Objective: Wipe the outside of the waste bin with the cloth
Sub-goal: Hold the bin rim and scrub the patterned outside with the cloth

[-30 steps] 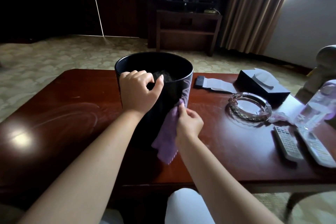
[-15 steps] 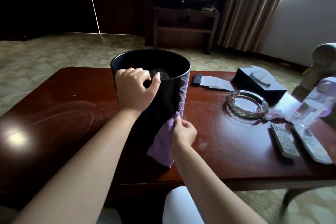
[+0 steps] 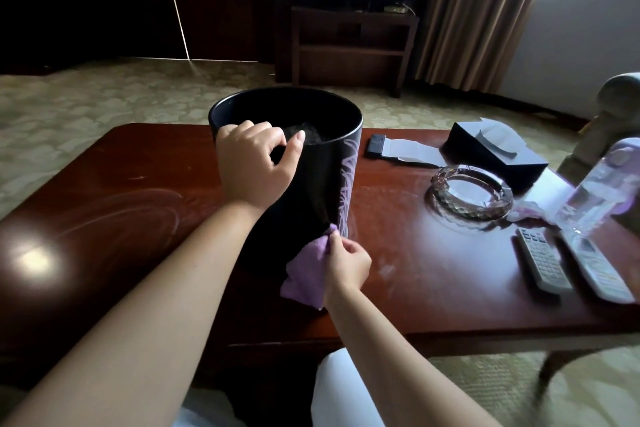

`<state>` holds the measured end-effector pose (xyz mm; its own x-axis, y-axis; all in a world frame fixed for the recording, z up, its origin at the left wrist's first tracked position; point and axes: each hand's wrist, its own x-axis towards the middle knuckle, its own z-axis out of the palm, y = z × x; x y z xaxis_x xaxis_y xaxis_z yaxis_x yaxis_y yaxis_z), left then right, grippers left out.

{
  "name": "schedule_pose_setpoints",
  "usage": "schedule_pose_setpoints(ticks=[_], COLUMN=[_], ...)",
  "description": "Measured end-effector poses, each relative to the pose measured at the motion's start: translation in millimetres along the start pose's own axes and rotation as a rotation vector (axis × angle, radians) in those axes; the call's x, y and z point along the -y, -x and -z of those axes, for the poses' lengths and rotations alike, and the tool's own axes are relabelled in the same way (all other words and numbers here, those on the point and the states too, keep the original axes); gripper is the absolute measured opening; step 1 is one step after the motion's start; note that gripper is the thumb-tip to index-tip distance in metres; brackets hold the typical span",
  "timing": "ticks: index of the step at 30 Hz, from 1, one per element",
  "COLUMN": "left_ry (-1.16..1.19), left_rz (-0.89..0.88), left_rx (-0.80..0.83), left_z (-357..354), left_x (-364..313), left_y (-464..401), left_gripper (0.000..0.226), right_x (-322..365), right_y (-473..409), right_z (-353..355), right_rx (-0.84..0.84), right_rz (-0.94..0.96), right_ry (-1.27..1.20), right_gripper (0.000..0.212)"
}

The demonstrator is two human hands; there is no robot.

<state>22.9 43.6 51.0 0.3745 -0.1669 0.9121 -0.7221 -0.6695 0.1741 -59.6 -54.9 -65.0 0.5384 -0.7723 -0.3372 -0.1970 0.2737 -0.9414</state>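
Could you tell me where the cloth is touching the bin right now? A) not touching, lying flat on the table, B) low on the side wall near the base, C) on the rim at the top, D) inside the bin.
B: the right hand pinches the cloth against the bin low on its wall, near the table.

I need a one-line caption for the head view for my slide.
Left hand grips the bin rim while right hand presses the cloth low on its side.
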Motion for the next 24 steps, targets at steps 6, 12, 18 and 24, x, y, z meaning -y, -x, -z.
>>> schedule_pose_setpoints(ticks=[6,12,18,24], left_ry=[-0.034,-0.076,-0.122,-0.040], left_rz=[0.013,-0.084,0.028,0.135], left_rx=[0.019,0.083,0.151,0.142], left_z=[2.7,5.7,-7.4,-6.8], left_x=[-1.8,-12.1,-39.9,-39.9], left_y=[-2.1,-3.2,-1.1,-2.8], left_gripper=[0.041,0.037,0.036,0.032], right_x=[-2.1,-16.5,-15.2,-16.4], right_y=[-2.6,-6.6,1.8,-0.2], right_z=[-2.0,11.9,14.8,16.0], right_rx=[-0.074,0.079,0.152,0.097], right_rz=[0.002,-0.044,-0.068,0.050], right_ry=[0.030,0.314,0.270,0.344], right_gripper=[0.026,0.032,0.020,0.019])
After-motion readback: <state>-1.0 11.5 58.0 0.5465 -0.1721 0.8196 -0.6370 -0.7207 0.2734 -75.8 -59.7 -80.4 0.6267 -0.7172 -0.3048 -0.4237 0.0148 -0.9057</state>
